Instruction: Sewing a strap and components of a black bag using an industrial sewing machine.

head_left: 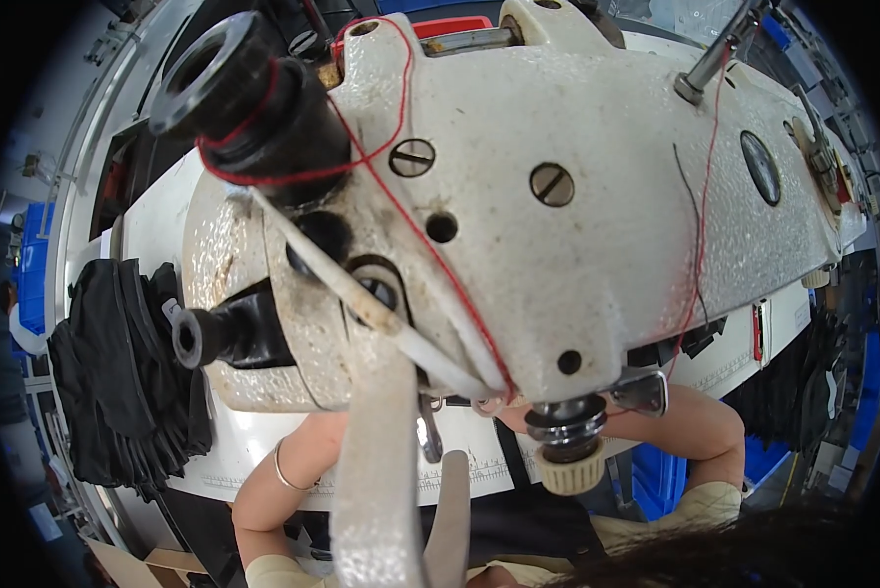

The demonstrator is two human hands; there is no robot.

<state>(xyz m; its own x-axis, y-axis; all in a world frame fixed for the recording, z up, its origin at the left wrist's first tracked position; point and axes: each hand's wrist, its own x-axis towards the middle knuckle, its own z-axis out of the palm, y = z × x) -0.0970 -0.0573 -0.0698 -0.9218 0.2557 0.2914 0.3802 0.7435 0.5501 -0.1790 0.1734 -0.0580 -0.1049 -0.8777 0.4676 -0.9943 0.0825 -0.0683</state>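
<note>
A white sewing machine (616, 216) fills most of the head view, with red thread (405, 211) looped round its black knob (283, 127) and running down to the tension dial (569, 431). My left hand (324, 433), a thin bracelet on its wrist, reaches in behind the machine's pale lever (379, 470). From the right, my right hand (514, 417) comes in under the machine head, behind the tension dial. The machine hides the fingers of both hands and whatever they touch. A small metal lever (429, 436) hangs between them.
A pile of black fabric pieces (126, 372) lies at the table's left, and another black pile (793, 372) is at the right. Blue bins (658, 480) stand below the right edge. Ruler markings run along the white table's (469, 468) near edge. A red-handled tool (757, 333) lies at the right.
</note>
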